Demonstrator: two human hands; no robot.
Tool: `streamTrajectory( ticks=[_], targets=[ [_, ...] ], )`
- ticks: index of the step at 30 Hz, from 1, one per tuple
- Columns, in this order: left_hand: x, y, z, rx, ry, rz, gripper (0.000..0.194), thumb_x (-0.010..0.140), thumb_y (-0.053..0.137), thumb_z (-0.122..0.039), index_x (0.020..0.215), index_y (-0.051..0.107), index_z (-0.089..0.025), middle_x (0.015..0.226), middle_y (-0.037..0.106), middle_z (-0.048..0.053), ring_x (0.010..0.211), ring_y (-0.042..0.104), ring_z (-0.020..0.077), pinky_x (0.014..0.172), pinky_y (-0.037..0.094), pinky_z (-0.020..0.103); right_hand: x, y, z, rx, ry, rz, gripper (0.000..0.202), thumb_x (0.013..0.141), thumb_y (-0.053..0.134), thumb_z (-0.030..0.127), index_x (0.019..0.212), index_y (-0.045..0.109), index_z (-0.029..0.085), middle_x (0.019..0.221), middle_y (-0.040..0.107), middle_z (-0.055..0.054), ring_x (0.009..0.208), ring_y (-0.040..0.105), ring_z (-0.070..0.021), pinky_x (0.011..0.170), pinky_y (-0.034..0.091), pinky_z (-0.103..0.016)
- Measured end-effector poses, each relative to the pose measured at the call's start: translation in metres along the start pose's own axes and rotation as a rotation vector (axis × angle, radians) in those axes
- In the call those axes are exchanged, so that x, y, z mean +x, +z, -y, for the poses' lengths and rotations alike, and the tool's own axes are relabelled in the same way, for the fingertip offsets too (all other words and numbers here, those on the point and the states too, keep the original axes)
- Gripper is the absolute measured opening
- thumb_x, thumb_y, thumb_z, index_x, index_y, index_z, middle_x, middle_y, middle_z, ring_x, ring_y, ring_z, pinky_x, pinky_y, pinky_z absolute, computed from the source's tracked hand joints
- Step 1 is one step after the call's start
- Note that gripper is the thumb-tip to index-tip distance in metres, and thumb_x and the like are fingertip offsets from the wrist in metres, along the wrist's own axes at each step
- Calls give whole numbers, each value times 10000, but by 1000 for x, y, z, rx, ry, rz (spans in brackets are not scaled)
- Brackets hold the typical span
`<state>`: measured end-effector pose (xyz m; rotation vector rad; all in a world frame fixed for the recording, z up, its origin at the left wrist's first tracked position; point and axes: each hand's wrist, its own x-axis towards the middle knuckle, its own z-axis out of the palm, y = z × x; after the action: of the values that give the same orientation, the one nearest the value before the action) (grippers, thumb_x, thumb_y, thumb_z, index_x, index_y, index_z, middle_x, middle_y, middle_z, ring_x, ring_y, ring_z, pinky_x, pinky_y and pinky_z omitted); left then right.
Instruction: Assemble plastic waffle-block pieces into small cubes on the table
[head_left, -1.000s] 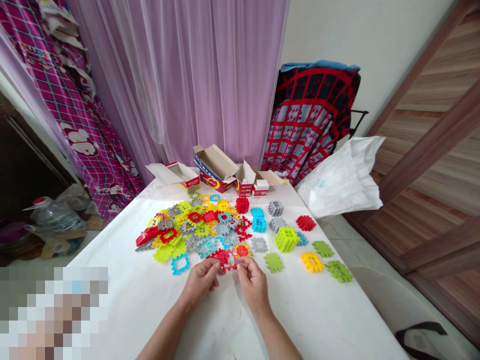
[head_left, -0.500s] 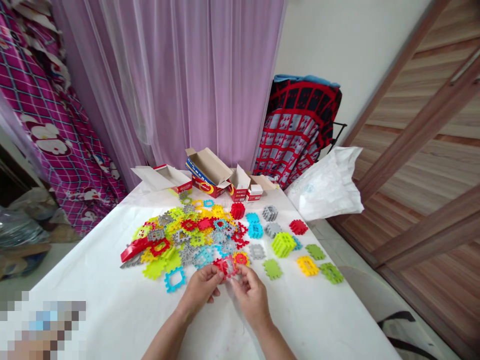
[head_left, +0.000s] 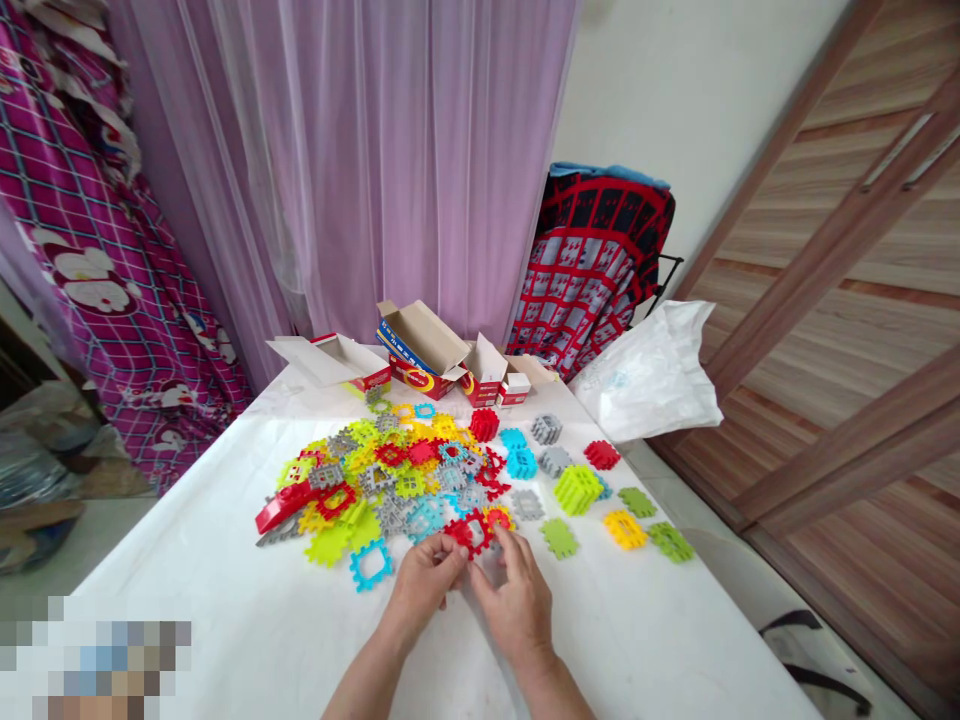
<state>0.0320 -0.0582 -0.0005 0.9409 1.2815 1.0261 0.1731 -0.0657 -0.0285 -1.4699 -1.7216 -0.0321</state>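
A red notched plastic piece (head_left: 474, 530) with an opening in it is pinched at its left side by my left hand (head_left: 426, 585). My right hand (head_left: 517, 595) is beside the piece's right side, thumb and fingers apart, with nothing between them. Behind my hands spreads a pile of notched pieces in red, yellow, green, grey and blue. A blue square frame (head_left: 371, 565) lies left of my left hand. To the right of my right hand is a flat green piece (head_left: 559, 538). A green block of pieces (head_left: 577, 489) stands behind it.
Open cardboard boxes (head_left: 427, 340) stand along the back of the white table (head_left: 247, 630). A white bag (head_left: 649, 375) is at the back right. Stacks of grey, blue and red pieces, plus a yellow piece (head_left: 625, 530), lie on the right side.
My right thumb and fingers have parted and come off the red piece, which my left hand still pinches. The view has shifted slightly, so the table's contents appear a little further right.
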Motion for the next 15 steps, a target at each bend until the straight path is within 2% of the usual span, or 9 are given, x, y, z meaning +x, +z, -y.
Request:
streamTrajectory(
  ticks=[6,11,15],
  targets=[
    [0,-3,3,-13,9,5,473,604,664,-663,656,552,-207,447,484,-72,370,371,60,340,247,175,3,2,4,12,-23,-37,303,792,613,340,1056,658,197,1026,677,-100,957,643,-220,836,544,-340],
    [4,-5,7,-25,12,26,495,589,649,-691,643,539,-211,444,487,-65,377,384,67,330,233,174,7,0,5,0,-21,-11,479,767,638,338,1210,587,166,1077,666,-118,976,639,-235,844,551,-361],
    [4,-6,4,-28,7,46,510,573,658,-699,640,536,-208,428,479,-70,359,354,59,331,223,179,11,-6,10,23,-57,34,389,772,620,288,1152,627,206,1106,657,-101,1042,618,-234,903,527,-356]
  ],
)
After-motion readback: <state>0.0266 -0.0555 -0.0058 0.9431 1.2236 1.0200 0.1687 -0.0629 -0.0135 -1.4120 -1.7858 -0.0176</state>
